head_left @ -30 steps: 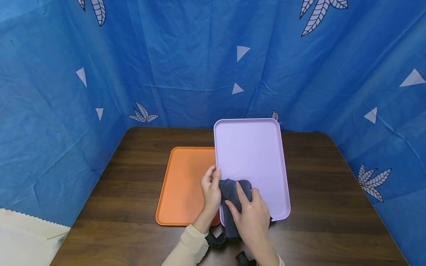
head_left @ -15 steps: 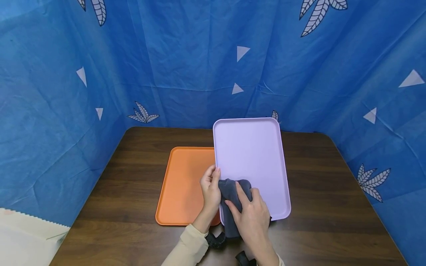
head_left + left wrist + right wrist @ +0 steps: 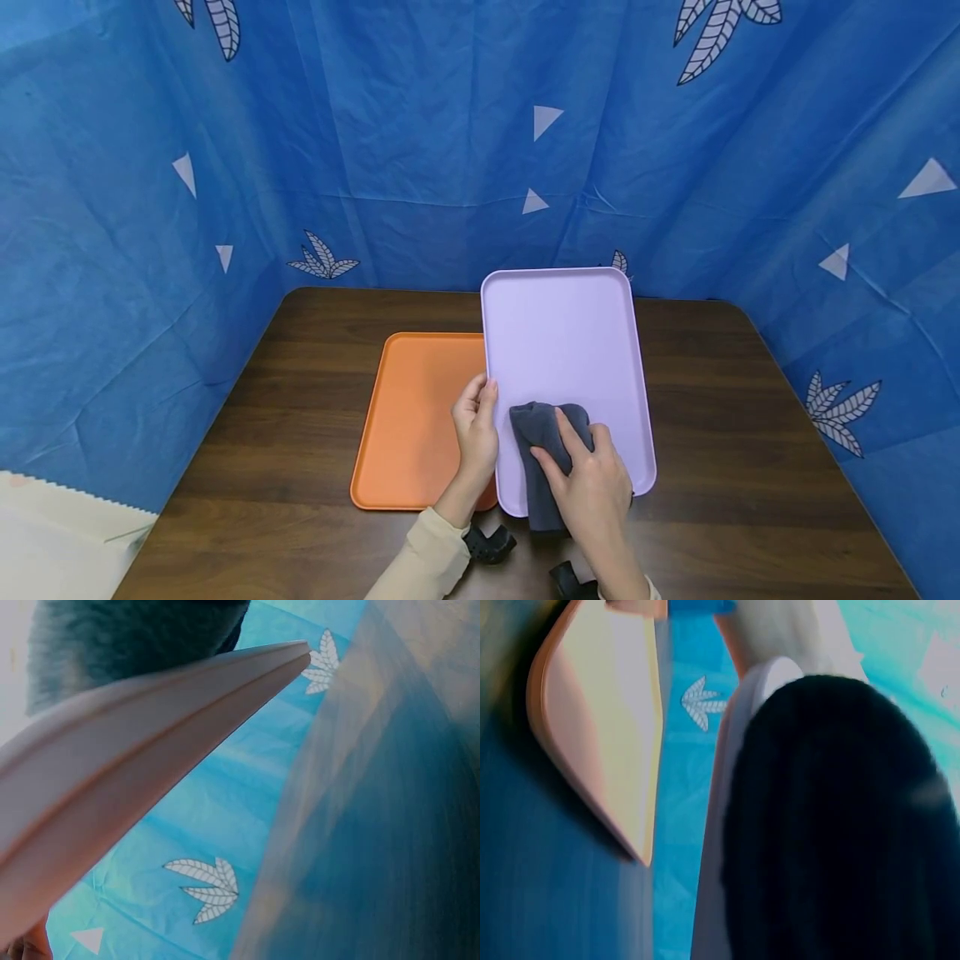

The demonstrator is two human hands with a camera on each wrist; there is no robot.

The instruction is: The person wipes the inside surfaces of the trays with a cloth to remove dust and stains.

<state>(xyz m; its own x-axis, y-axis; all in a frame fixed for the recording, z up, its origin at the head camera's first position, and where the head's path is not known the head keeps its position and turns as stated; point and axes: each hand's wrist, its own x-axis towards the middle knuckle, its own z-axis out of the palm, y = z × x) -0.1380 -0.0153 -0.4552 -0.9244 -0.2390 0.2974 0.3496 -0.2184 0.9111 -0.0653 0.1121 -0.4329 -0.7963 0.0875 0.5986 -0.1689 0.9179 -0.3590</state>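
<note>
From the head view, two shallow trays share the brown wooden bench [image 3: 750,450]. The orange tray [image 3: 416,417] lies flat, its right side hidden behind the lavender tray [image 3: 558,342], which a person holds with its far end toward the blue curtain [image 3: 442,125]. The left hand [image 3: 476,433] pinches the lavender tray's left rim, thumb on the upper side and fingers bent at the edge. The right hand [image 3: 596,492] pinches a dark grey cloth [image 3: 542,437], with thumb and forefinger in sight on top of it and the rest of the grip partly hidden. The bunched part of the cloth sits inside the lavender tray, in its near half; a folded tail runs down over the near rim and past it. The orange tray's visible floor is plain orange within a low, rounded rim. A light sleeve [image 3: 420,554] covers the left forearm, and a black fitting [image 3: 489,546] shows at that wrist.

In the left wrist view, the lavender tray is seen edge-on and slanting, apart from the bench, with the curtain showing between them. The cloth rises behind its upper edge. A bit of a hand appears in the lower left corner, too little to tell its grip.

In the right wrist view, the cloth fills much of the right side as a dark, rounded mass against the lavender tray. The orange tray lies apart at the left, on the bench. How the right fingers lie cannot be told from here.
</note>
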